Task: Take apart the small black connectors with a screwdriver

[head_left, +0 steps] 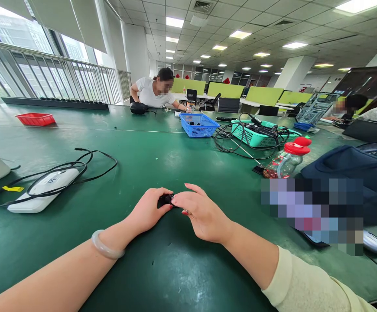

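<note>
Between my two hands, on the green table, is a small black part, mostly covered by fingers, so its exact kind does not show. My left hand closes round its left side, thumb and fingers gripping it. A pale bangle circles the left wrist. Reaching in from the right, my right hand touches the part's right side with its fingertips. Its fingers are partly stretched and spread, and some are hidden behind the palm.
A white device wrapped in black cable lies left. Farther off are a red tray, a blue basket and a teal basket heaped with cables. A red-lidded bottle and dark bag stand right. A person leans over the far edge.
</note>
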Demonstrator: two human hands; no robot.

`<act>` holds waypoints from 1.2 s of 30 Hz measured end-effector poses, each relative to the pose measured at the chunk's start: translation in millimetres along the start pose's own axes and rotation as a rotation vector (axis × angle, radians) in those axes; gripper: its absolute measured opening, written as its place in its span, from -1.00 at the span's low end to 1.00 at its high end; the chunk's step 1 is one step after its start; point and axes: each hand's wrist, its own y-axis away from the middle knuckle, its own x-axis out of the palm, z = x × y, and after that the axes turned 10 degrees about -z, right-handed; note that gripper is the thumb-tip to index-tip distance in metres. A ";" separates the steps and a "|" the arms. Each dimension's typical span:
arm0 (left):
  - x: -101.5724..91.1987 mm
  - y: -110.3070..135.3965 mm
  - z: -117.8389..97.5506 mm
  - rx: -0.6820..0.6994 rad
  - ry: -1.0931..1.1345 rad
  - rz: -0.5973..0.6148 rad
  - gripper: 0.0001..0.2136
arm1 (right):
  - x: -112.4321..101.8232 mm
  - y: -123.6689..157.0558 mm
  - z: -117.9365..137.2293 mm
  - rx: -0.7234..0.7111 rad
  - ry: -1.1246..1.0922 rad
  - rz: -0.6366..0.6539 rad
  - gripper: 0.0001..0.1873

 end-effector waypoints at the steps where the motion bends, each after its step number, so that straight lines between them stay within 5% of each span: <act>1: 0.1 0.0 0.3 0.000 -0.003 -0.007 -0.73 | -0.1 0.1 0.4 -0.010 0.001 0.009 -0.43; 13: 3.0 -1.0 5.7 -0.002 -0.011 -0.030 -0.70 | -3.6 -1.2 6.1 -0.088 0.115 -0.031 -0.81; 36: 5.5 -2.1 8.1 0.009 -0.034 -0.020 -0.69 | -3.1 -4.1 4.1 -0.076 0.170 -0.158 -0.93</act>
